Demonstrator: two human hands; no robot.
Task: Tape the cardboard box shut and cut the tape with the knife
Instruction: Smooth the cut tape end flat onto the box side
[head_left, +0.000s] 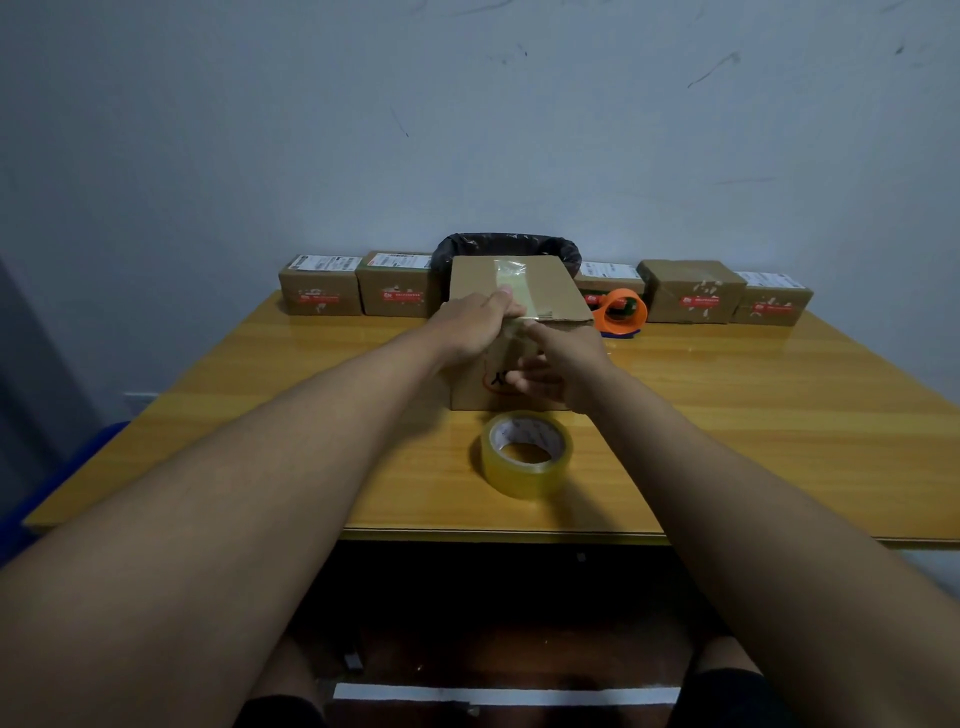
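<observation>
both hands on box, tape strip down

cardboard box (540, 291) sits mid-desk, directly under both grips. left hand (467, 325) lies over the top near edge, thumb pressing flat on the clear tape strip (511, 286) that runs front to back along the top centre; fingers wrap down the left front corner, so this grip is pressed on the box, not pinching anything. right hand (558, 371) is lower, against the front face, fingers spread and flat on the cardboard just below the left hand; blurred, so can't tell whether tape is under the fingers. black and orange print on the front face is mostly covered by the right hand.

tape roll (526, 453) lies flat on the desk (779, 415) just nearer than the right hand, apart from the box. orange tape dispenser (622, 313) sits right of and beyond the right hand, close by the box's right side. no knife can be made out. black-lined bin (506, 248) beyond the box, mostly hidden by it. row of small parcels (691, 292) along the wall, well beyond both grips; one is partly hidden behind the dispenser.
</observation>
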